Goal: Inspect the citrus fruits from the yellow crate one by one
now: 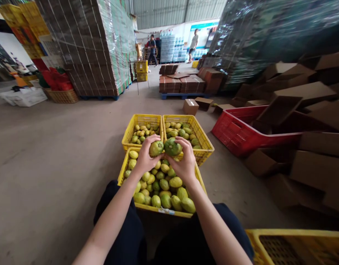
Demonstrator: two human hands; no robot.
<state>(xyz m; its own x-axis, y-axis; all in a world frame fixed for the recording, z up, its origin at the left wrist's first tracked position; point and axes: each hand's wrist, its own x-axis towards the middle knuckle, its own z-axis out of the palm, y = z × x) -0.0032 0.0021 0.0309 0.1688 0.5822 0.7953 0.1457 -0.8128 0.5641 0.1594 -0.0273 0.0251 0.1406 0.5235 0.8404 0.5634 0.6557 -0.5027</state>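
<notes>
My left hand (147, 156) is wrapped round a yellow-green fruit (156, 148). A darker green fruit (172, 147) is gripped in my right hand (186, 162). The two fruits are side by side, very close together, with their ends facing me. Both hands are above the near yellow crate (169, 212), which holds several green and yellow fruits. Beyond them stand a back left yellow crate (127, 134) and a back right yellow crate (204, 141), each with similar fruits inside.
To the right lies a red crate (231, 132) among cardboard boxes (318, 158). Another yellow crate (293, 232) is at the bottom right. Wrapped stacks stand on both sides behind. A pallet of flat cardboard (183, 84) and two people are farther back.
</notes>
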